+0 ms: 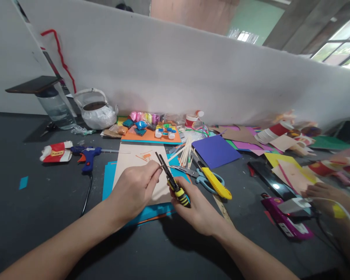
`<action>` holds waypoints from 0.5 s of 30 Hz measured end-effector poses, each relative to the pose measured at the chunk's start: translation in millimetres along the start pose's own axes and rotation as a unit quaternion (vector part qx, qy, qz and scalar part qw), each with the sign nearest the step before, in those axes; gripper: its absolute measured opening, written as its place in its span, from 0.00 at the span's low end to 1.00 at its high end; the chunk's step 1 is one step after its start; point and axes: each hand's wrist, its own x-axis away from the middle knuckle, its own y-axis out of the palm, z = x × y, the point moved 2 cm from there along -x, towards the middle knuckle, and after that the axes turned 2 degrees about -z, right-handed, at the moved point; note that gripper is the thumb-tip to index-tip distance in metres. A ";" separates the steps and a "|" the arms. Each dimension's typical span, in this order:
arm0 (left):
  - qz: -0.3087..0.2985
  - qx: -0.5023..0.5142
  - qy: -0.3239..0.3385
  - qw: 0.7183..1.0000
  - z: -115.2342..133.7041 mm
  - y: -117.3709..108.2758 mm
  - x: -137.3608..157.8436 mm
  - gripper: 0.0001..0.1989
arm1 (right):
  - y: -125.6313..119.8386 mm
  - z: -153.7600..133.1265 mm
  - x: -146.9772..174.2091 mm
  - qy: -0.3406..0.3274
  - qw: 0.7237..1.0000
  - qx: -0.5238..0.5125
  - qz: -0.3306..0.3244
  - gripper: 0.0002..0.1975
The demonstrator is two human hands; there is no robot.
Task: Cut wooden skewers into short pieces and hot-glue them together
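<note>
My right hand (192, 204) is wrapped round pliers (179, 192) with yellow-and-black handles, their long dark jaws pointing up and away. My left hand (138, 182) is closed in a pinch beside those jaws; a thin bit seems to reach from its fingertips to the pliers, too small to name. Both hands are above a beige sheet (131, 154) lying on blue sheets (107, 177). Small orange scraps (146, 156) lie on the beige sheet. Just right of the pliers are blue-handled scissors (202, 179) and a yellow utility knife (216, 182).
A blue glue gun (90, 155) with a cord lies left, by a red-and-white paper cup (56, 151). Behind stand a white kettle-shaped pot (96, 114) and a water bottle (55, 109). Wooden sticks (186, 151) and a purple sheet (217, 151) lie ahead. Another person's hand (323, 192) is at right.
</note>
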 end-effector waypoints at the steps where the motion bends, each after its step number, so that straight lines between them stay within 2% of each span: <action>1: 0.002 -0.019 0.008 1.000 -0.4 0.2 0.0 0.12 | -0.2 0.0 -0.3 0.001 1.000 -0.002 -0.003 0.11; 6: 0.003 -0.029 0.013 0.999 0.9 -1.8 -1.3 0.13 | -0.7 1.8 -0.4 0.005 1.000 -0.010 -0.012 0.10; 13: -0.016 0.078 -0.030 0.996 3.1 -1.4 0.0 0.15 | 1.5 1.9 2.0 0.006 1.000 -0.003 -0.005 0.09; 15: -0.013 0.069 -0.025 0.997 2.0 1.0 0.3 0.15 | 2.4 1.5 2.5 0.009 1.000 0.004 -0.001 0.09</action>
